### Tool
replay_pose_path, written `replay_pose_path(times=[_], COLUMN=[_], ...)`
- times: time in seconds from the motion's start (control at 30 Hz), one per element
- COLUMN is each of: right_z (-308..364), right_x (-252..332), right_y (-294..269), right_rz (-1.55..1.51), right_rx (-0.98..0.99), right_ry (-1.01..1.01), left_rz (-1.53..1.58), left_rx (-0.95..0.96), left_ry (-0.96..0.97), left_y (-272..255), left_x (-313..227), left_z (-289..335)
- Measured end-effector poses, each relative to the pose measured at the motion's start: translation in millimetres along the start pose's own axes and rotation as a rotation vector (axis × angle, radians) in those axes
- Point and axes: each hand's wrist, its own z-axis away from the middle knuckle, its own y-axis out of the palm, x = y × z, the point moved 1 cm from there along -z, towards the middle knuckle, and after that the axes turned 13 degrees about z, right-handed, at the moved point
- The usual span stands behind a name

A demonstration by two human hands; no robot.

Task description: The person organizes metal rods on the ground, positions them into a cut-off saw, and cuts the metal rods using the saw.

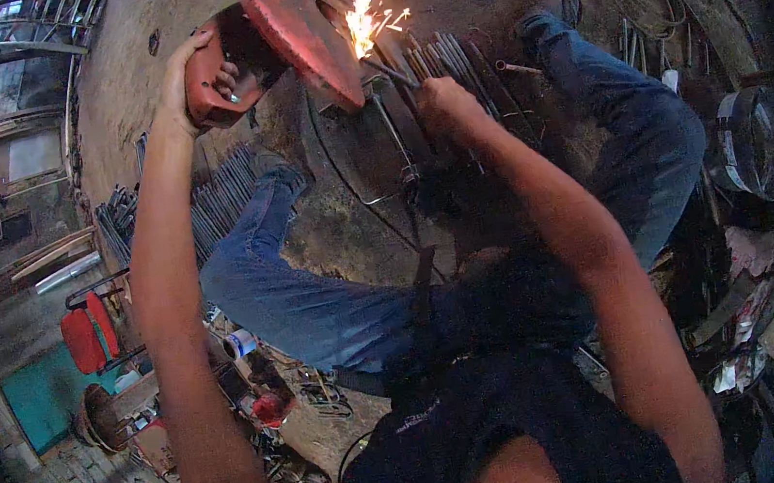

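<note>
My left hand (207,75) is closed around the handle of a red hand-held welding shield (307,42). The shield is raised and tilted at the top centre, and its edge hides part of what lies behind it. Bright sparks (365,22) fly just beyond its right edge. My right hand (449,106) is closed on a thin dark welding rod (392,72), which points up and left toward the sparks. Any holder around the rod is hidden in my fist. Beneath the sparks, the workpiece is too dark and covered to make out.
Metal rods (451,62) lie in a row beyond my right hand, and another bundle (224,194) lies by my left foot. A dark cable (331,151) crosses the ground between my legs. Left stand a red seat-like object (89,336) and a teal panel (54,398); right, a round metal band (748,145).
</note>
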Motion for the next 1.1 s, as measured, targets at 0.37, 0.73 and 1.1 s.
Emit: replay_pose_path(times=[0.37, 0.73, 1.1], right_z=[-39.2, -49.1, -9.2], right_x=[11.5, -0.3, 9.1], right_y=[-51.9, -35.1, -30.6], right_rz=[0.233, 0.299, 0.368], right_rx=[0.133, 0.176, 0.094], right_ry=[-0.280, -0.326, -0.204], left_rz=[-0.078, -0.177, -0.107], left_rx=[-0.054, -0.046, -0.016], left_ry=[-0.077, 0.038, 0.042], left_y=[7.7, 6.3, 3.5], left_x=[-7.1, -7.3, -5.5], left_z=[5.9, 2.8, -3.2])
